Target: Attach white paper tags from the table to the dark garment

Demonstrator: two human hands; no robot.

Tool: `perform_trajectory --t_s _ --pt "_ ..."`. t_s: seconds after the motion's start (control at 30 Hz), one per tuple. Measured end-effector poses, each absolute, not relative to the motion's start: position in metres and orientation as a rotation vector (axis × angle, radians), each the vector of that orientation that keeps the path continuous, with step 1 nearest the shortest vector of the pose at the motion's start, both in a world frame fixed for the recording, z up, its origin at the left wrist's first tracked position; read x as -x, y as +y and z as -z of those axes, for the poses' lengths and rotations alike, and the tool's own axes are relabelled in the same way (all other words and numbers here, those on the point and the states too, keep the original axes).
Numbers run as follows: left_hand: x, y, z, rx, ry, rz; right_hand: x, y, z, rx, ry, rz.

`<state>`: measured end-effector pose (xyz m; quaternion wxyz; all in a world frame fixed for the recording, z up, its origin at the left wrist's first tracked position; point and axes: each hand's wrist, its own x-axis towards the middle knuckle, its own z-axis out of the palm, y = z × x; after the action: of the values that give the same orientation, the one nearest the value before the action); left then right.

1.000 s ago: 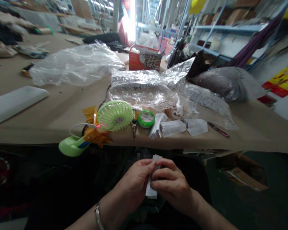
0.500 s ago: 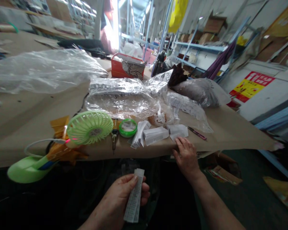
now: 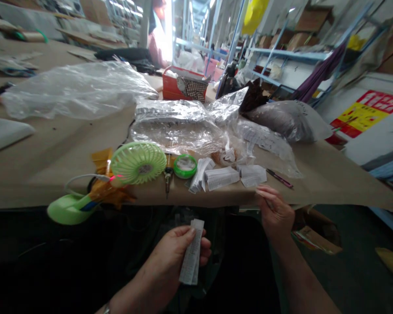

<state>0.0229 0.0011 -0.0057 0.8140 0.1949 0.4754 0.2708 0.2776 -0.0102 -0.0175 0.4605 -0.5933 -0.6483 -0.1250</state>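
Note:
My left hand [image 3: 177, 246] is closed on a few narrow printed labels [image 3: 191, 257], thumb on top, held low in front of the table edge. Thumb and fingertips of my right hand [image 3: 277, 213] are pressed together at the table's front edge; what is between them, if anything, I cannot make out. Just beyond those fingertips lies the right-hand pile of white paper labels [image 3: 253, 175]. Beside it are a middle stack of printed labels [image 3: 222, 178] and a fanned stack [image 3: 201, 175]. A dark pinkish cutter [image 3: 280, 178] lies to the right of the piles.
A green fan [image 3: 139, 163] stands at the front left, near a screwdriver-like tool [image 3: 167, 176] and a round green container [image 3: 185, 166]. Clear plastic bags [image 3: 177, 126] spread behind the labels. Further back sits a red box [image 3: 170, 85]. An open carton [image 3: 317, 231] is on the floor at right.
My right hand has drawn back slightly from the right-hand label pile, its fingers going from spread to pinched. My left hand still holds the labels. The camera view has shifted a little.

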Motion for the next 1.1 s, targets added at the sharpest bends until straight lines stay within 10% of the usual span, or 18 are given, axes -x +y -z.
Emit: perform_trajectory --t_s 0.33,1.1 --pt "-0.016 -0.001 0.003 -0.358 0.884 -0.762 -0.147 -0.045 0.018 0.974 -2.139 -0.056" --pt "-0.006 -0.005 0.002 -0.371 0.862 -0.700 -0.152 -0.049 0.023 1.036 -1.986 -0.353"
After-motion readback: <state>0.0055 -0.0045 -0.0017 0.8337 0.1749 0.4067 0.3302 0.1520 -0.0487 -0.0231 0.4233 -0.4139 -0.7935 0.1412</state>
